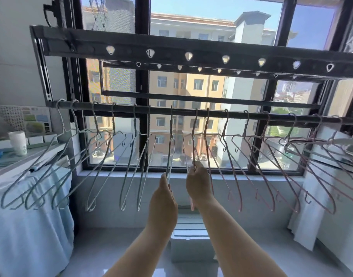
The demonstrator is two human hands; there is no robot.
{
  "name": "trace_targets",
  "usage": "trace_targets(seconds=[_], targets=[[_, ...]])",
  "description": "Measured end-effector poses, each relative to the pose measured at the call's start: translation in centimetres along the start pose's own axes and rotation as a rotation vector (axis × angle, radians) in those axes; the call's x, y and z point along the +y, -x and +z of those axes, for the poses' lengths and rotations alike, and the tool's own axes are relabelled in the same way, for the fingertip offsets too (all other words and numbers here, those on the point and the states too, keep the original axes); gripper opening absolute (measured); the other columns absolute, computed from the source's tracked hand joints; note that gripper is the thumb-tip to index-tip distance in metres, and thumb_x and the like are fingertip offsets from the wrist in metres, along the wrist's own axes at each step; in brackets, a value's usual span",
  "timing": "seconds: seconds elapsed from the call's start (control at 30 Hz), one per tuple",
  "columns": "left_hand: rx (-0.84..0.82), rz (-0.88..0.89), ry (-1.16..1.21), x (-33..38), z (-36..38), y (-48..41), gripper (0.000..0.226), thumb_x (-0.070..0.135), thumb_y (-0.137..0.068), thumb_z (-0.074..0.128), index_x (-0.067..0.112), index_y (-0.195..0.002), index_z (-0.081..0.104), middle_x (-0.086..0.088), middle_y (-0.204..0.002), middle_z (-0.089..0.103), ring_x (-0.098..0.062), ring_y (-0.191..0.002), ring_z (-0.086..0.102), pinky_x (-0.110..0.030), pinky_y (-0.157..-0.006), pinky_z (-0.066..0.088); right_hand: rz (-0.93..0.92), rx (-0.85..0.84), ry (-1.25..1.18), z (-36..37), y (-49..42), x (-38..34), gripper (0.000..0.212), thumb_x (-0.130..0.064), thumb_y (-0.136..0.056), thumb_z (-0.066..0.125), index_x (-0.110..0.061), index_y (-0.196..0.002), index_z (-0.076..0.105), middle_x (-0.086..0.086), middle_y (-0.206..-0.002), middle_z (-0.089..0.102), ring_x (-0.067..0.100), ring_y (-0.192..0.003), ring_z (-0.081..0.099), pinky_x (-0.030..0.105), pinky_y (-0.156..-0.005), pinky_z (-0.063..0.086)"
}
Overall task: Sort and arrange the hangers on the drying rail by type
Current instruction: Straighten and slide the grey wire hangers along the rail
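A dark drying rail [183, 112] runs across the window at mid height. Several grey-green wire hangers [103, 160] hang on its left half, several pink wire hangers [267, 162] on its right half. My left hand [164, 198] pinches the lower part of the middle grey-green hanger [170, 148], which hangs edge-on. My right hand [197, 182] grips the leftmost pink hanger [194, 136] near its lower bar; that hanger's hook sits on the rail.
Above hangs a perforated rack bar [191, 50] with a second one behind. A shelf with a white cup [18, 142] stands at left over a light blue cloth [29, 220]. A white cloth [307, 208] drapes at right. A low white box [191, 246] sits on the floor under my arms.
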State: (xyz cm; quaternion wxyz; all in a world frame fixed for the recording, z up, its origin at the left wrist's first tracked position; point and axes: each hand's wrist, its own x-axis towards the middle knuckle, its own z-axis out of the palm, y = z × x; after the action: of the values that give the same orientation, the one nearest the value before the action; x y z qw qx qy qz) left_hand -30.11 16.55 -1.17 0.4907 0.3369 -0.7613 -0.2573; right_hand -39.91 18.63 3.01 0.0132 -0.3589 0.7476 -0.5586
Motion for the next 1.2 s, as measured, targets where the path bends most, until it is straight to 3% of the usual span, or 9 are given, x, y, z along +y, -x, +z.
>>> trace_targets(seconds=[0.07, 0.2, 0.37, 0.43, 0.57, 0.7, 0.9, 1.07, 1.2], targets=[[0.003, 0.002, 0.012, 0.0, 0.0, 0.1, 0.044, 0.005, -0.094, 0.033, 0.004, -0.138, 0.027, -0.014, -0.089, 0.065, -0.020, -0.074, 0.061, 0.000, -0.065, 0.038, -0.002, 0.012, 0.017, 0.1, -0.2, 0.1, 0.033, -0.009, -0.096, 0.033, -0.003, -0.124, 0.049, -0.008, -0.068, 0.053, -0.005, -0.059, 0.046, 0.007, -0.041, 0.037], [-0.020, -0.002, 0.016, 0.1, 0.2, 0.0, 0.044, 0.007, -0.095, 0.032, 0.005, -0.138, 0.026, -0.023, -0.104, 0.064, -0.031, -0.092, 0.063, -0.028, -0.073, 0.048, -0.015, 0.019, 0.044, 0.3, -0.4, 0.2, 0.034, -0.009, -0.096, 0.033, -0.006, -0.126, 0.049, -0.005, -0.072, 0.056, -0.006, -0.058, 0.047, 0.007, -0.043, 0.033], [-0.030, 0.012, 0.027, -0.3, 0.4, -0.3, 0.044, 0.007, -0.095, 0.032, 0.004, -0.138, 0.027, -0.011, -0.080, 0.064, -0.014, -0.061, 0.055, -0.002, -0.057, 0.041, -0.036, 0.022, 0.039, 0.6, -0.6, 0.0, 0.035, -0.009, -0.096, 0.033, -0.004, -0.127, 0.048, -0.002, -0.077, 0.055, -0.003, -0.058, 0.049, 0.011, -0.049, 0.038], [-0.039, 0.010, 0.020, -0.5, 0.5, -0.5, 0.044, 0.007, -0.095, 0.032, 0.004, -0.139, 0.025, -0.014, -0.084, 0.064, -0.019, -0.066, 0.058, -0.001, -0.061, 0.039, -0.041, 0.023, 0.038, 0.7, -0.6, 0.1, 0.037, -0.009, -0.096, 0.032, -0.003, -0.130, 0.046, 0.004, -0.085, 0.061, -0.003, -0.060, 0.048, 0.008, -0.050, 0.037], [-0.076, -0.015, 0.011, -0.5, 0.6, -0.5, 0.047, 0.007, -0.095, 0.031, 0.009, -0.140, 0.021, -0.022, -0.105, 0.063, -0.030, -0.093, 0.062, -0.026, -0.073, 0.047, -0.053, 0.019, 0.022, 0.9, -0.6, 0.3, 0.040, -0.009, -0.097, 0.032, -0.005, -0.135, 0.041, 0.009, -0.095, 0.066, 0.000, -0.062, 0.052, 0.010, -0.049, 0.036], [-0.081, -0.028, 0.045, -0.3, 0.8, -0.3, 0.046, 0.003, -0.094, 0.030, 0.008, -0.140, 0.023, -0.026, -0.108, 0.062, -0.035, -0.096, 0.060, -0.040, -0.079, 0.048, -0.052, 0.035, 0.034, 1.0, -0.8, 0.6, 0.039, -0.012, -0.097, 0.032, -0.006, -0.135, 0.041, 0.010, -0.099, 0.067, -0.004, -0.062, 0.051, 0.006, -0.046, 0.036], [-0.067, -0.045, 0.052, -0.7, 0.8, 0.0, 0.046, 0.001, -0.093, 0.032, 0.003, -0.138, 0.025, -0.025, -0.106, 0.062, -0.034, -0.095, 0.061, -0.035, -0.074, 0.047, -0.060, 0.056, 0.039, 1.1, -1.0, 0.9, 0.039, -0.012, -0.097, 0.034, -0.006, -0.134, 0.044, 0.011, -0.109, 0.066, -0.003, -0.062, 0.045, 0.002, -0.058, 0.035], [-0.030, -0.041, 0.052, -0.9, 0.4, 0.3, 0.044, 0.003, -0.094, 0.033, 0.003, -0.137, 0.028, -0.024, -0.100, 0.064, -0.031, -0.091, 0.063, -0.029, -0.069, 0.047, -0.060, 0.051, 0.037, 1.2, -0.7, 0.8, 0.040, -0.012, -0.097, 0.034, -0.006, -0.135, 0.042, 0.007, -0.091, 0.068, -0.006, -0.053, 0.048, 0.004, -0.041, 0.036], [-0.019, -0.046, 0.057, -1.1, -0.1, 0.5, 0.043, 0.001, -0.092, 0.033, 0.001, -0.135, 0.031, -0.010, -0.081, 0.061, -0.022, -0.071, 0.060, -0.015, -0.056, 0.042, -0.062, 0.037, 0.029, 1.3, -0.2, 0.1, 0.039, -0.013, -0.098, 0.032, -0.009, -0.136, 0.040, 0.005, -0.088, 0.066, 0.000, -0.059, 0.051, 0.012, -0.053, 0.045]])
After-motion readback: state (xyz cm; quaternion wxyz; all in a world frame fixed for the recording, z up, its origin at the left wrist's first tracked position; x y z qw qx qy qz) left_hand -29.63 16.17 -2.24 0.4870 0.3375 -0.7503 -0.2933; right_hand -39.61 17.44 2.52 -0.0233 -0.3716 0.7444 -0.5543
